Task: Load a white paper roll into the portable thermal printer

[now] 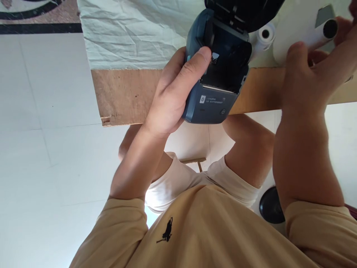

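Note:
My left hand (175, 85) is wrapped round the left side of a dark blue portable label printer (209, 104), thumb over the edge of its bay. The printer's black lid (245, 11) stands raised, so the dark inside shows, with a small white sticker on its wall. A Bluetooth mark and a power button are on its front face. At the right, my right hand (312, 74) is closed round a white paper roll (315, 39) with a dark core end. Some of its fingers are hidden behind the roll or cut off by the frame edge.
A second white roll (264, 37) stands between the printer and my right hand. Pale cloth (134, 33) covers the table, leaving a bare wooden edge (122, 96). A grey flat piece (325, 15) lies behind the held roll. Below are my legs and a round black object (272, 205).

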{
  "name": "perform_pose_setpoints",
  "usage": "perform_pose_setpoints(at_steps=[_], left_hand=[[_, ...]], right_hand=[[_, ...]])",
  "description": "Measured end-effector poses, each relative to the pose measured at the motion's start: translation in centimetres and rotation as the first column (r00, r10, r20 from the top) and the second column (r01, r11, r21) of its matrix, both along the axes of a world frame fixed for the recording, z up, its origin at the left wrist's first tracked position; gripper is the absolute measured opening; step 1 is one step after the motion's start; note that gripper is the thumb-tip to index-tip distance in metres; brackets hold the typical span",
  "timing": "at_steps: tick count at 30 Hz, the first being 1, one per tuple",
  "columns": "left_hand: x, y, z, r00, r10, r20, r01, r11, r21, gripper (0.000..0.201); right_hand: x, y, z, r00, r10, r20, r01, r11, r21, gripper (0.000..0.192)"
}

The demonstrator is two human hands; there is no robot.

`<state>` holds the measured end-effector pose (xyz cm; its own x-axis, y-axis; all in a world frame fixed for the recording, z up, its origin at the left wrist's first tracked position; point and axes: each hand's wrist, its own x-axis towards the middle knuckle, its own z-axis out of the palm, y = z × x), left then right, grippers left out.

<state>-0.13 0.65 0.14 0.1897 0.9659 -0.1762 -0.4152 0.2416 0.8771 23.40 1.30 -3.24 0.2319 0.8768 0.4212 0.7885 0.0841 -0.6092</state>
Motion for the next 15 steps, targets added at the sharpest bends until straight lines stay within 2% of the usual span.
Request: perform_pose_setpoints(at_steps=[4,9,12,15], left_hand=[[0.0,0.1,0.0,1.000,0.000,0.002,0.000,1.000,-0.003,0.024],[0.5,-0.3,0.5,0.998,0.062,0.002,-0.062,0.998,-0.015,0.026],[0.8,-0.5,0.7,0.993,0.116,-0.006,-0.116,0.993,-0.035,0.027],[0.7,-0.3,0.6,0.998,0.065,0.022,-0.064,0.997,-0.052,0.024]], right_hand=[[-0.8,0.5,0.1,0.997,0.069,-0.031,-0.070,0.997,-0.023,0.044],[-2.5,0.3,1.0,0.977,0.201,-0.068,-0.203,0.979,-0.034,0.057],[-2.7,0.2,1.2,0.984,0.170,0.044,-0.166,0.983,-0.082,0.043],[-2.3,0.4,1.0,0.985,0.158,0.072,-0.152,0.985,-0.078,0.025]])
